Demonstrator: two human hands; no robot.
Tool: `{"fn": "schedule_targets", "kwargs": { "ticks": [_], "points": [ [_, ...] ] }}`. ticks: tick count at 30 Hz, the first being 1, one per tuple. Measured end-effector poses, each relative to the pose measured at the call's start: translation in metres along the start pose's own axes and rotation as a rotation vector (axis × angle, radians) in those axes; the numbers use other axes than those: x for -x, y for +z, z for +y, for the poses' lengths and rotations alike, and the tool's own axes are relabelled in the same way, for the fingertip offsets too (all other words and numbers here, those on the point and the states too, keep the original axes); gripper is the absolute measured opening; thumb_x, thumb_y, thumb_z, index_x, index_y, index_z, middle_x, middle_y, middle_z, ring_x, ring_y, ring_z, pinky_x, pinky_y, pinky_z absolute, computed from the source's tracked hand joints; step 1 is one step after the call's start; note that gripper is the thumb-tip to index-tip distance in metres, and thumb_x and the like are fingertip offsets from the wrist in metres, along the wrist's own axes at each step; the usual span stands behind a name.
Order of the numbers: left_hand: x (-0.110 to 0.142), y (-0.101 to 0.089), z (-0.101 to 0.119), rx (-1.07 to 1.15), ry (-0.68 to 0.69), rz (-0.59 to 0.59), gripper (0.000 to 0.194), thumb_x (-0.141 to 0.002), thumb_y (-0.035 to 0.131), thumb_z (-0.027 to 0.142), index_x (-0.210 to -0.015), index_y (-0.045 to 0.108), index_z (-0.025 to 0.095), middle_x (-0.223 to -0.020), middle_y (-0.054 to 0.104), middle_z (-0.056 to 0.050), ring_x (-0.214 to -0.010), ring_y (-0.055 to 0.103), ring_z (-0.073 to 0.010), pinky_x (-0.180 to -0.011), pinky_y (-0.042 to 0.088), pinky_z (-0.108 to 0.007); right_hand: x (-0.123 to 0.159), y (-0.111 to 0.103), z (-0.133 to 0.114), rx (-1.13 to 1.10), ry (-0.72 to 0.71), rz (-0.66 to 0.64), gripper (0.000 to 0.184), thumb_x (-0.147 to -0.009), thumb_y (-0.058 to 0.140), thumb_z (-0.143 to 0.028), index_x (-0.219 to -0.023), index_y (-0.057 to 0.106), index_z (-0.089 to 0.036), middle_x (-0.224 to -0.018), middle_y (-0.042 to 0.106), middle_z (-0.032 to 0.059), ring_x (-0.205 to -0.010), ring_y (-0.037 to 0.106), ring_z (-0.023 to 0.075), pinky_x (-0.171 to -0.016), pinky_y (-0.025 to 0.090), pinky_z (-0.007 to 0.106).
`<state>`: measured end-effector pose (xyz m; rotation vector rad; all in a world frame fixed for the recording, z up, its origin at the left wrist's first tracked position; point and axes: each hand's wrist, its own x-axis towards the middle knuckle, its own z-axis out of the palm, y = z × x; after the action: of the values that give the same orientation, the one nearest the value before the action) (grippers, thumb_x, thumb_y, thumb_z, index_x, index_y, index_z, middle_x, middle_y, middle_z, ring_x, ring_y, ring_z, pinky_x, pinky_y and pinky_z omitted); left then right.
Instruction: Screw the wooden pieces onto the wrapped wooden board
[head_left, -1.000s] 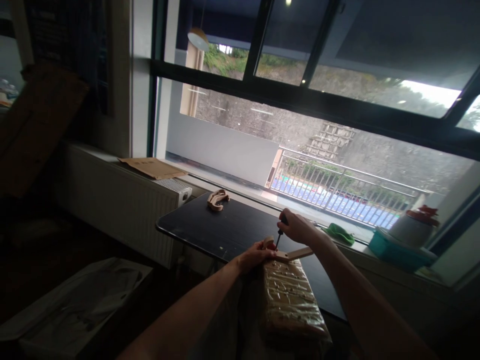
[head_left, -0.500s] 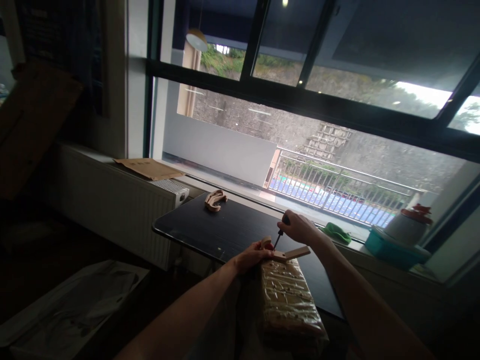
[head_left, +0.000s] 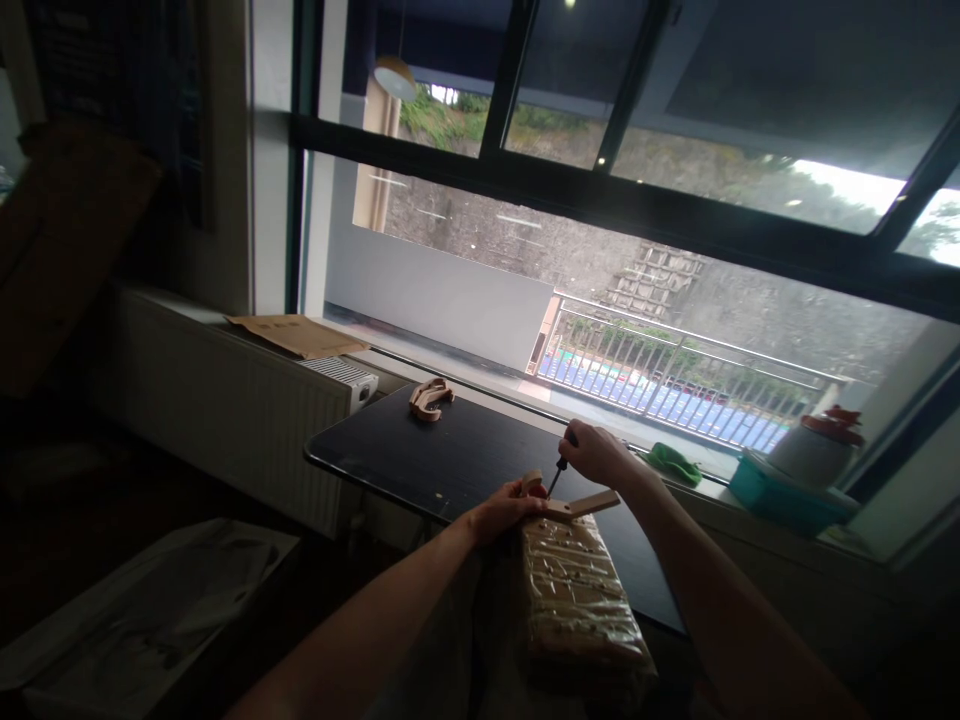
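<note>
My right hand (head_left: pixel 594 452) is closed around the dark handle of a screwdriver (head_left: pixel 556 478), whose shaft points down at a light wooden piece. That angled wooden piece (head_left: pixel 592 503) has a hole in it and lies across the far end of a package (head_left: pixel 581 590) wrapped in clear plastic. My left hand (head_left: pixel 504 512) grips the left end of the wooden piece, where a curved bit of wood and something small and red show beside the fingers. Exactly where the screwdriver tip meets the wood is too small to tell.
Several curved wooden pieces (head_left: pixel 431 398) lie on the black table (head_left: pixel 375 450). On the sill are a green cloth-like item (head_left: pixel 673 463) and a teal box (head_left: pixel 784 490) with a grey, red-topped container. A brown envelope (head_left: pixel 300 335) rests above the radiator (head_left: pixel 240 410). An open white box (head_left: pixel 150 610) sits lower left.
The view has shifted slightly, so the scene sits a little farther left. Both hands keep their holds, and the screwdriver stays at the wooden piece, leaning slightly more.
</note>
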<state>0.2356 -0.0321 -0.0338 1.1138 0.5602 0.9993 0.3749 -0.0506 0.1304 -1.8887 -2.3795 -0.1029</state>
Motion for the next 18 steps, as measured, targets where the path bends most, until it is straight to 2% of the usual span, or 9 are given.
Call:
{"fn": "schedule_targets", "kwargs": {
  "ticks": [6, 14, 18],
  "points": [
    [-0.0006, -0.0008, 0.0000, -0.018, -0.005, -0.006, 0.031, -0.061, 0.078, 0.024, -0.084, 0.061, 0.014, -0.080, 0.059, 0.000, -0.075, 0.052, -0.0129, -0.076, 0.038, -0.026, -0.0010, -0.0062, 0.0023, -0.049, -0.071, -0.024, 0.023, -0.092, 0.052, -0.034, -0.104, 0.060, -0.017, -0.090, 0.063, 0.0021, -0.075, 0.058, 0.0129, -0.070, 0.050, 0.032],
    [-0.0002, 0.0005, 0.0002, 0.003, -0.009, -0.007, 0.032, -0.060, 0.078, 0.025, -0.084, 0.060, 0.014, -0.080, 0.058, 0.000, -0.075, 0.053, -0.0137, -0.076, 0.038, -0.027, -0.0027, 0.0008, 0.0053, -0.055, -0.024, -0.008, 0.029, -0.092, 0.052, -0.038, -0.107, 0.059, -0.015, -0.099, 0.063, 0.0049, -0.082, 0.061, 0.0146, -0.073, 0.052, 0.034],
    [-0.0009, 0.0007, -0.0008, 0.005, -0.004, 0.002, 0.032, -0.059, 0.078, 0.025, -0.082, 0.059, 0.015, -0.081, 0.058, 0.000, -0.075, 0.053, -0.0134, -0.076, 0.039, -0.027, -0.0039, -0.0028, 0.0067, -0.063, -0.038, -0.004, 0.029, -0.092, 0.051, -0.040, -0.103, 0.060, -0.015, -0.092, 0.063, 0.0036, -0.077, 0.060, 0.0135, -0.070, 0.051, 0.033]
  ]
}}
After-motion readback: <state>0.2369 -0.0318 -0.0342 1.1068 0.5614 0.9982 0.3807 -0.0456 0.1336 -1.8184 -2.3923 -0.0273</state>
